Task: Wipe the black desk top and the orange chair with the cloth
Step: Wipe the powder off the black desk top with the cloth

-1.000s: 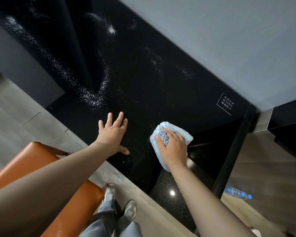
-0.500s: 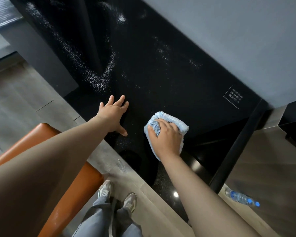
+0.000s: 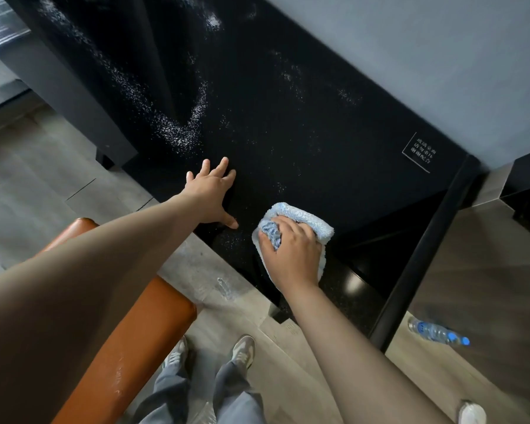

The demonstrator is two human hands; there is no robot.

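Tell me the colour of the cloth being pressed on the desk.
Light blue. The cloth shows clearly in the head view, under the right hand on the black desk top.

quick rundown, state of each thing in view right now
black desk top, dusted with white specks
cloth, bunched, pressed on the desk top
right hand, grips the cloth
left hand, flat on the desk top, fingers spread
orange chair, whitish marks on seat
water bottle, lying on the floor
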